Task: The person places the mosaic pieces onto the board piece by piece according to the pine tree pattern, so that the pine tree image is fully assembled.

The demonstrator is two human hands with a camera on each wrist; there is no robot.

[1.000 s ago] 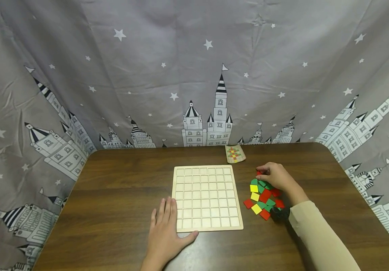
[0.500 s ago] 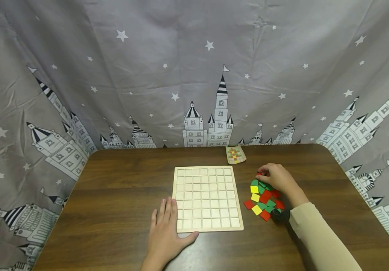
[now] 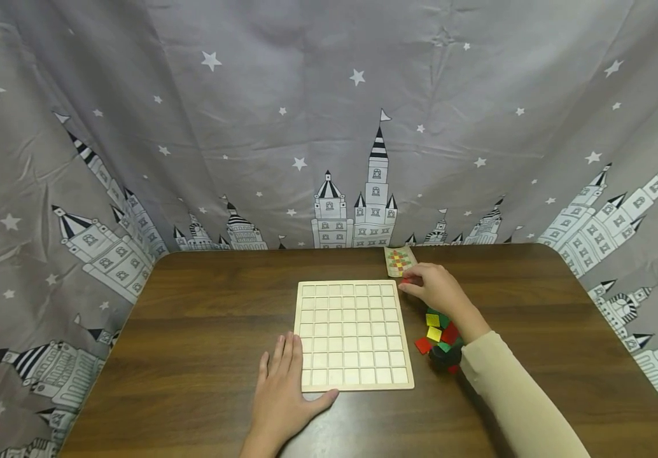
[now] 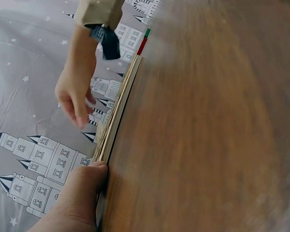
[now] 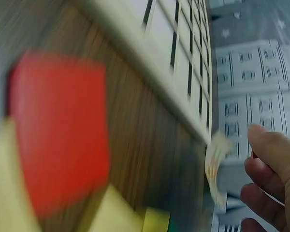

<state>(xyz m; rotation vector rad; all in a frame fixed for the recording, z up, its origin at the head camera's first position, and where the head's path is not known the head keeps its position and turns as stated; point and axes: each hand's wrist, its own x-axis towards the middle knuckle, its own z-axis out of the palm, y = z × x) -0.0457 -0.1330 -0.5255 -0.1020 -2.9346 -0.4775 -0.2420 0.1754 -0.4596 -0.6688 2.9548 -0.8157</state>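
Observation:
A pale wooden grid board [image 3: 350,344] lies on the table in the head view. My left hand [image 3: 283,397] rests at its lower left corner, fingers straight along the left edge and thumb at the near edge. The left wrist view shows that thumb [image 4: 79,191] against the board's side. Beyond the board's upper right corner, my right hand [image 3: 440,292] pinches a small red tile [image 3: 406,280] between thumb and fingers; only a sliver of it shows. Below that hand lies a pile of yellow tiles [image 3: 434,334], red tiles [image 3: 422,345] and green ones, partly hidden by the wrist.
A small card [image 3: 399,261] with a coloured tile pattern lies near the table's back edge, close to the right fingertips. A grey curtain [image 3: 249,127] printed with castles and stars hangs behind the brown wooden table [image 3: 209,331].
My right hand has moved left and slightly back from the pile with the red tile, to the board's far right corner. The left hand keeps its place on the board.

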